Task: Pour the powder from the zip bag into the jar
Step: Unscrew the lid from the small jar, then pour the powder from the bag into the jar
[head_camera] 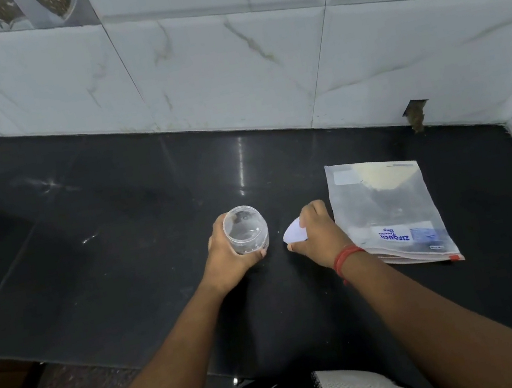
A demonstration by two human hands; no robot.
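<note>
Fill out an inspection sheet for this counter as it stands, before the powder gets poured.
Surface: black polished countertop, with glare streaks and faint smudges.
Job's things: clear jar, open and empty; zip bag lying flat at the right, apart from the jar; its contents unclear.
Clutter: nothing seen.
Grippers: left hand wrapped around the jar; right hand holding a white lid just above the counter, red thread on the wrist.
Cables: nothing seen.
Surroundings: white marbled wall tiles, with a chipped hole at the base near the right corner.
</note>
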